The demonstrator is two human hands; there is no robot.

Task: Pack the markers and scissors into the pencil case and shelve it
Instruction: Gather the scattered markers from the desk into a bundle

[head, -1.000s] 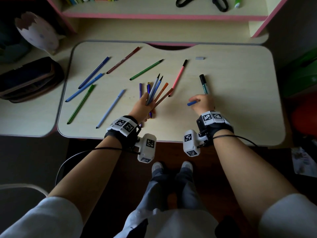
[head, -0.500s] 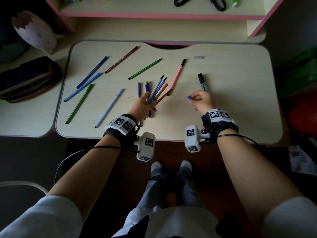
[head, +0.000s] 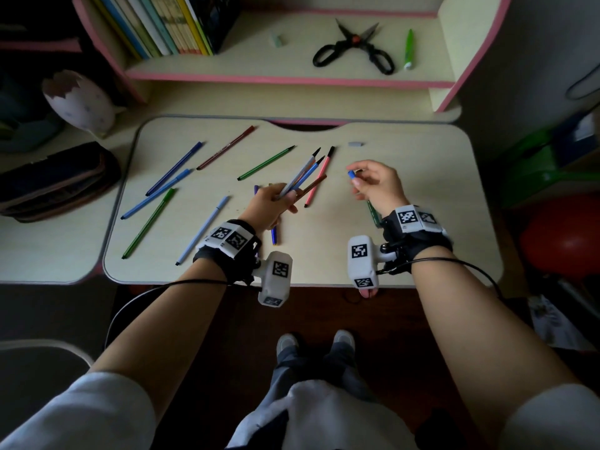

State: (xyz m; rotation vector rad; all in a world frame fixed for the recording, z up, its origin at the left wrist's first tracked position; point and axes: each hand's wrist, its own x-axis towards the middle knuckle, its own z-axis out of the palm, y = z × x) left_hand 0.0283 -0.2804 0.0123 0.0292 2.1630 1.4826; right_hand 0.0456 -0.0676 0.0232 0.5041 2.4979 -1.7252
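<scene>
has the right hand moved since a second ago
Yes. The right hand has lifted off the cream desk top with a blue-capped marker, toward the small grey eraser.

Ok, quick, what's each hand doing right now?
Left hand: closed on a bundle of markers.
Right hand: closed on a blue-capped marker, lifted off the desk.

A child's study corner at home: pink-trimmed desk [head: 422, 177], books [head: 168, 24] on its shelf [head: 276, 73], eggshell-shaped lamp [head: 81, 99].
</scene>
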